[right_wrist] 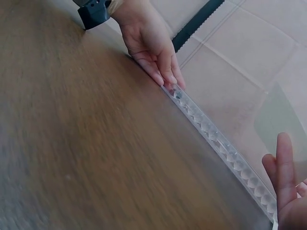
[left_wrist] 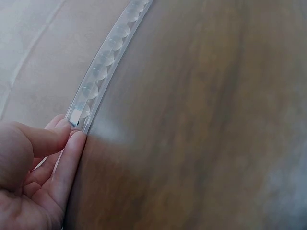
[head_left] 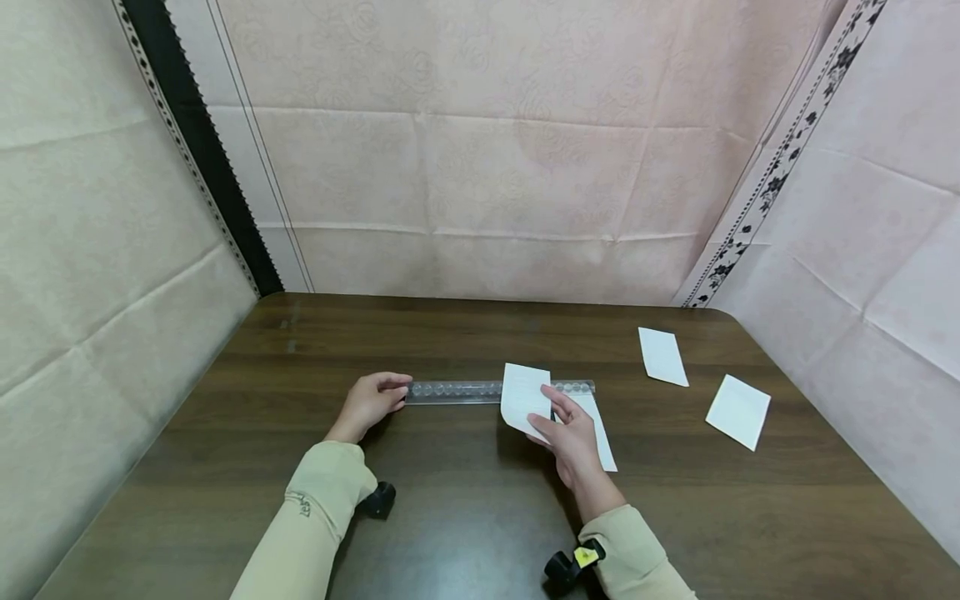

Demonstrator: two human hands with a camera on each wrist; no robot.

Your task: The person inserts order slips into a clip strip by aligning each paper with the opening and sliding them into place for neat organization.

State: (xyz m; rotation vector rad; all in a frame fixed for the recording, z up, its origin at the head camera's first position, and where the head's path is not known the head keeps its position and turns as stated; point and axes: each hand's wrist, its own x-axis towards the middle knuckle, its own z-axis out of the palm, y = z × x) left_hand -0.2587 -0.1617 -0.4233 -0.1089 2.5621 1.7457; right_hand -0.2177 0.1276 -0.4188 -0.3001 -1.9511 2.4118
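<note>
A long clear case ran left to right over the middle of the counter. Inside its transparent walls was a single row of clear rounded beads; whether these were loose or fixed could not be determined. The left hand pinched the case's left end between thumb and fingers. The right hand held an upper white card by its right edge, between thumb and fingers; in the head view, this card hid part of the case. A lower white card extended from the case's right end, partly behind the right hand. Two further cards, a far card and a near card, lay apart on the counter's right side.
</note>
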